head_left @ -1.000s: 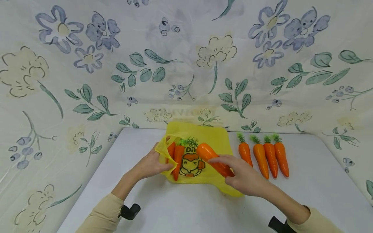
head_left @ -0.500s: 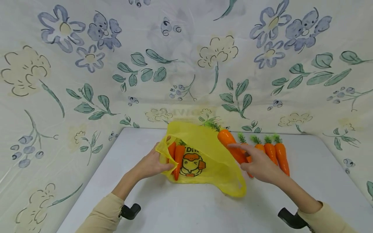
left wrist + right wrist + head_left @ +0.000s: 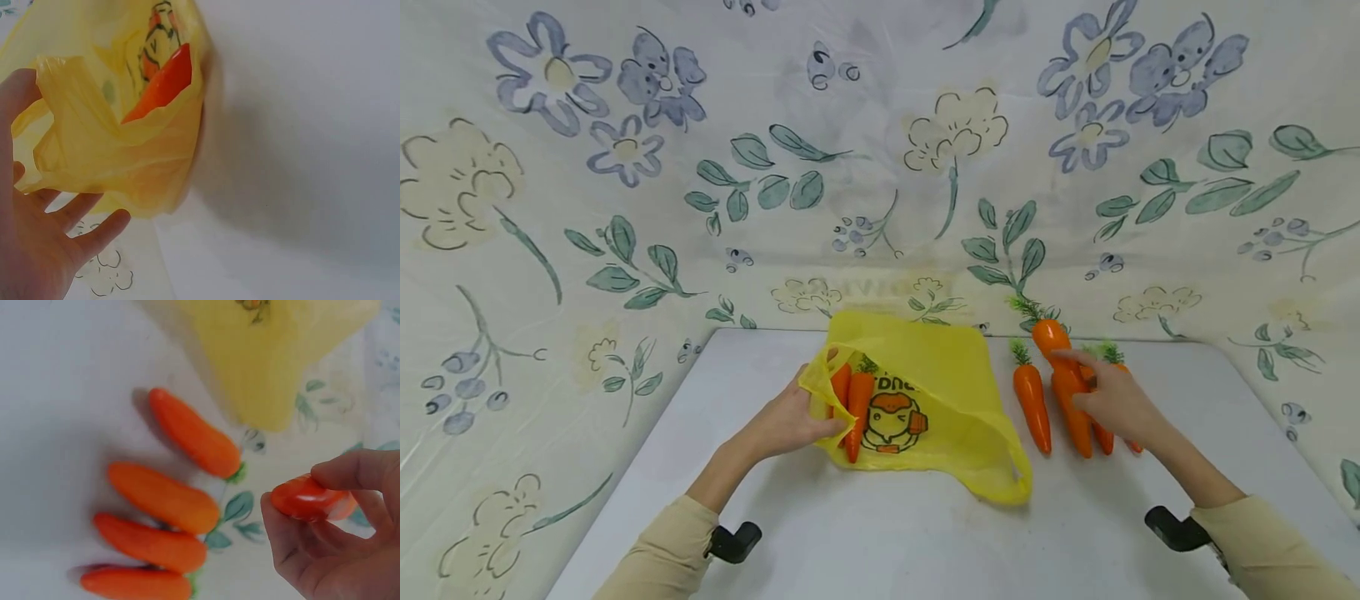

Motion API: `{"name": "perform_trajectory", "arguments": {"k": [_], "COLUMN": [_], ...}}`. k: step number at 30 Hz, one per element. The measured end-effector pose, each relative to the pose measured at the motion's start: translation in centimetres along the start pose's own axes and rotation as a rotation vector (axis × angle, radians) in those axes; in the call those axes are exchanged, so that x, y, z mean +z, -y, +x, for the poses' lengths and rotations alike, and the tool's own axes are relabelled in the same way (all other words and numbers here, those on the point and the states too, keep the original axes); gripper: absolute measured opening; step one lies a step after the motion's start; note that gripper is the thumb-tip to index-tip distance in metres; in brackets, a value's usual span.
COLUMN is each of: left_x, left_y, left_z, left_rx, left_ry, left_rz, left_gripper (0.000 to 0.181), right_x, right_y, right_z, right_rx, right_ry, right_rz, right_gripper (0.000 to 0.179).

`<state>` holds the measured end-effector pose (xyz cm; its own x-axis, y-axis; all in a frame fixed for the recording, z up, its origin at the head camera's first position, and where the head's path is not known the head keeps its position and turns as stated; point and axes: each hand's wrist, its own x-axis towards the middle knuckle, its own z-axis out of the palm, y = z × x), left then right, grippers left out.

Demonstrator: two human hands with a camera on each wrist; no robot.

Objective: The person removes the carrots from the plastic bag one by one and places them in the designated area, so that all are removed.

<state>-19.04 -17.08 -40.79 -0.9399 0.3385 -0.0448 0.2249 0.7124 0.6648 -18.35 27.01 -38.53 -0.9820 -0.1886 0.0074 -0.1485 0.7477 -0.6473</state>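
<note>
Carrot (image 3: 1049, 333) pinched between thumb and fingers of the right hand (image 3: 1116, 400) slants above the other carrots (image 3: 1032, 408), leafy end towards the far edge of the surface (image 3: 865, 542). The yellow bag (image 3: 917, 350) lies leftward, near that edge; the left hand (image 3: 786, 421), nearer the left edge, grips its mouth.
</note>
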Motion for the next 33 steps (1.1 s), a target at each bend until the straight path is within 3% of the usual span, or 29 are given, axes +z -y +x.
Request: {"name": "perform_trajectory", "arguments": {"k": [12,22,33], "left_x": [0.0,-0.1,0.2], "left_y": [0.2,0.0,0.5], "left_z": [0.3,0.3,0.4], "left_rx": [0.002,-0.006,-0.011], "left_ry": [0.007,-0.006,0.004], "left_rz": [-0.036,0.027,-0.03], "left_gripper": [0.098,0.098,0.097], "right_x": [-1.8,-2.8,-2.5], "right_y": [-5.5,-8.9,-11.7], "right_z": [0.3,-0.4,-1.2], "right_rx": [0.095,0.127,0.236], "right_ry": [-0.046,-0.08,-0.029], "right_rz": [-0.069,-0.126,-0.175], "right_gripper": [0.062,0.059,0.056]}}
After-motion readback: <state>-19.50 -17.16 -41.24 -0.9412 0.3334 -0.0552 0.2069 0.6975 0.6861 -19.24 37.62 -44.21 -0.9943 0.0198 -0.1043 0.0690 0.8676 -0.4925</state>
